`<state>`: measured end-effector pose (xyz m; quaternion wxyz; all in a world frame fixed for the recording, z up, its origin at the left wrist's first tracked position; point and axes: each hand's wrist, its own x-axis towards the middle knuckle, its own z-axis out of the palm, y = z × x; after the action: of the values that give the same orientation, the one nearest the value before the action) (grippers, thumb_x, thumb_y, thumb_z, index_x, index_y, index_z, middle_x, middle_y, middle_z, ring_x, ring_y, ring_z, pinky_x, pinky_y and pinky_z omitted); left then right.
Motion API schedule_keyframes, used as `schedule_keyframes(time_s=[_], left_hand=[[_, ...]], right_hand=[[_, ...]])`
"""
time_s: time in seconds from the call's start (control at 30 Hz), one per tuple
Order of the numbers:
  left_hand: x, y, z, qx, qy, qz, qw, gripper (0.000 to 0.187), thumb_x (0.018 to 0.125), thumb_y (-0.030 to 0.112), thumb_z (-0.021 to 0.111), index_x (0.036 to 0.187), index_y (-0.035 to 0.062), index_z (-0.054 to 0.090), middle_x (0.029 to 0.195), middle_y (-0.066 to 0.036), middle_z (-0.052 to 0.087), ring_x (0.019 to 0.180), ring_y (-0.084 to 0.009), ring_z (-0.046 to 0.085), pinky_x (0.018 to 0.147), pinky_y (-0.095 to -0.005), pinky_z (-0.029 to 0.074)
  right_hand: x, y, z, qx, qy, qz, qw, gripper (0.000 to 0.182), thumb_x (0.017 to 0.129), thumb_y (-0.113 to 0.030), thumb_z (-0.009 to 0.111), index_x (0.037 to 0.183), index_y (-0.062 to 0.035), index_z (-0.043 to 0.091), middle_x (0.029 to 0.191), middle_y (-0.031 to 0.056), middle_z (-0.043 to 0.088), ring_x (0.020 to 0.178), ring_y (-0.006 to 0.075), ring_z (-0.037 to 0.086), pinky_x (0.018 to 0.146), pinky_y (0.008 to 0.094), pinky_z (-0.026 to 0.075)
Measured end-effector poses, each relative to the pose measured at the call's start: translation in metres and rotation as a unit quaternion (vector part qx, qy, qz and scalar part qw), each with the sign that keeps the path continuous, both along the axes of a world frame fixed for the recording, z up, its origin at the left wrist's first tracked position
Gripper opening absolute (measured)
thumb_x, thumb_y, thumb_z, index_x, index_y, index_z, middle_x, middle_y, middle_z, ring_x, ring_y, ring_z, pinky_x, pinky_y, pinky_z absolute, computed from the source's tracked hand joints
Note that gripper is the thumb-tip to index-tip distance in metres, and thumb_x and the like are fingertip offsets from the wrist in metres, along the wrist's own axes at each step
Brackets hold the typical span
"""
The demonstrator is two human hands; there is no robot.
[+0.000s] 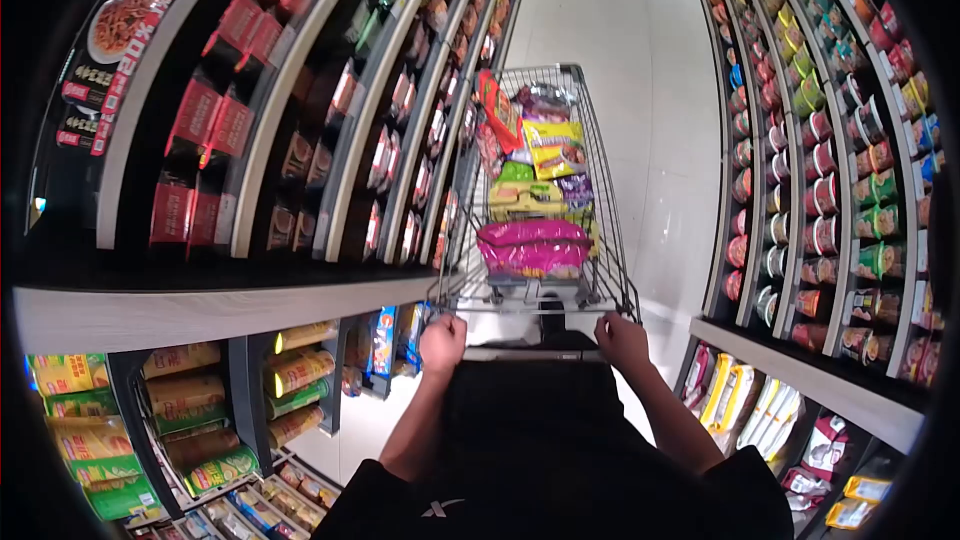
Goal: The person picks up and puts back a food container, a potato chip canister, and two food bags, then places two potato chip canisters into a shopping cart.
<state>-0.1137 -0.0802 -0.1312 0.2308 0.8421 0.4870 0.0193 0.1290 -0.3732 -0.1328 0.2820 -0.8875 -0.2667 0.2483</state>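
A wire shopping cart (606, 240) stands in front of me in a store aisle. My left hand (442, 342) is closed round the left end of its handle. At the right end, my right hand (622, 338) grips the handle too. Inside the cart, a magenta package (535, 248) lies closest to me. Beyond it are a yellow-green package (527, 198), a yellow bag (555, 148), a red package (500, 110) and a dark shiny package (547, 98) at the far end.
Tall shelves with red packages (215, 120) line the left side, close to the cart. Shelves of cup-shaped packages (820, 195) run along the right. A pale tiled floor (655, 70) stretches ahead. Rolled-looking yellow and green packages (190, 395) fill the lower left shelves.
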Motion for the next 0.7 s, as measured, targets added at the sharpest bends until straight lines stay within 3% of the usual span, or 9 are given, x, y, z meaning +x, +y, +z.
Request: schedule_keyframes(time_s=[0.37,0.7], left_hand=[[0.051,0.034,0.003,0.015,0.065,-0.005,0.998,0.035,0.097,0.038,0.058,0.083,0.0085,0.069,0.083,-0.022,0.073,0.082,-0.0472,0.070,0.074,-0.0570,0.055],[0.114,0.107,-0.002,0.002,0.022,-0.052,0.998,0.030,0.094,0.034,0.059,0.079,0.0083,0.065,0.078,-0.019,0.071,0.074,-0.0449,0.069,0.068,-0.0579,0.054]], right_hand=[[0.036,0.036,-0.003,0.038,-0.058,-0.027,0.997,0.018,0.096,-0.025,0.067,0.089,-0.0084,0.067,0.073,0.0150,0.069,0.068,0.0369,0.071,0.062,0.0494,0.054],[0.083,0.099,-0.007,-0.027,-0.099,0.016,0.995,0.027,0.095,-0.024,0.066,0.075,-0.0058,0.063,0.068,0.0171,0.067,0.061,0.0398,0.067,0.058,0.0511,0.054]])
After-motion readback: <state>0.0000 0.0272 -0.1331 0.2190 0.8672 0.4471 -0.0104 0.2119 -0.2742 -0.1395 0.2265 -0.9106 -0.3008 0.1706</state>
